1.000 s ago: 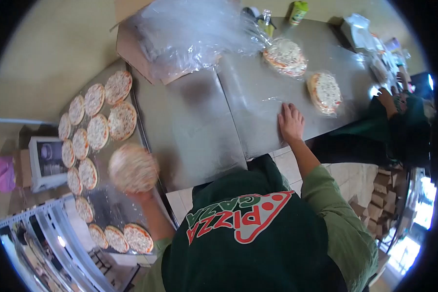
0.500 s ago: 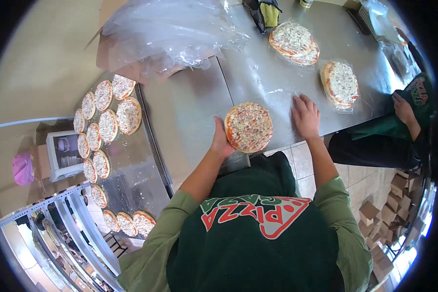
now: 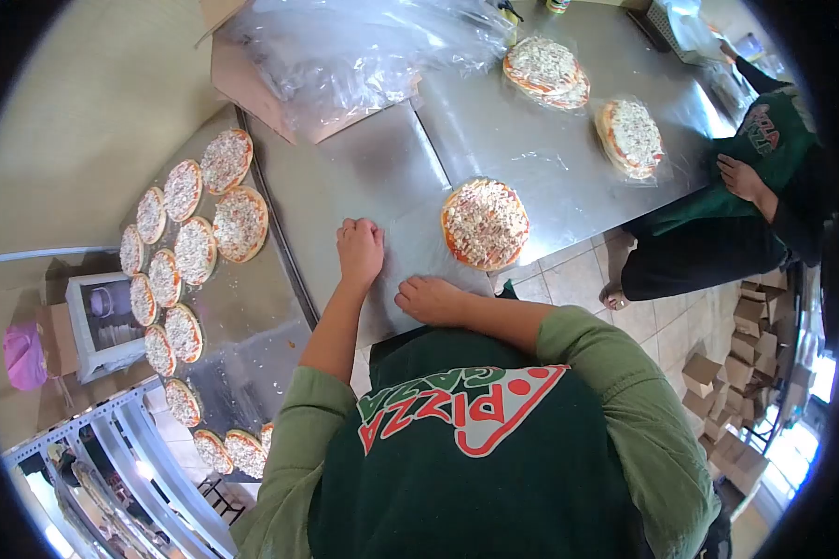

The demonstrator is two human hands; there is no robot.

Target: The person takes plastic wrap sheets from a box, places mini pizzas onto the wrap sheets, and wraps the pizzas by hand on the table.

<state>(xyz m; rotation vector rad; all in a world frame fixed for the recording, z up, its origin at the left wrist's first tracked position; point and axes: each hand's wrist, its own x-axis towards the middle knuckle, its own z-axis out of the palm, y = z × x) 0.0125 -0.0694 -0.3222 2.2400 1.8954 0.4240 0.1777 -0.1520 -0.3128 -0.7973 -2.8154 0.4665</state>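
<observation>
A round unbaked pizza (image 3: 486, 224) with shredded cheese lies on the metal table (image 3: 522, 186), near its front edge. My left hand (image 3: 361, 250) is at the table surface to the pizza's left, with its fingers curled closed. Below and to the right of it, my right hand (image 3: 431, 300) reaches across at the table's edge, also with curled fingers. Whatever the fingers of either hand pinch is hidden or too clear to make out. Neither hand touches the pizza.
A cardboard box (image 3: 252, 84) full of clear plastic bags (image 3: 364, 56) stands at the back. Several pizzas (image 3: 194, 250) cover the left counter. Wrapped pizzas (image 3: 545, 73) and a wrapped stack (image 3: 630, 140) lie to the right. A co-worker's hand (image 3: 744, 177) is at far right.
My left hand has let go of the pizza, which now lies on the table, and moved left. My right hand has swept left across the front of my body. The view has shifted slightly.
</observation>
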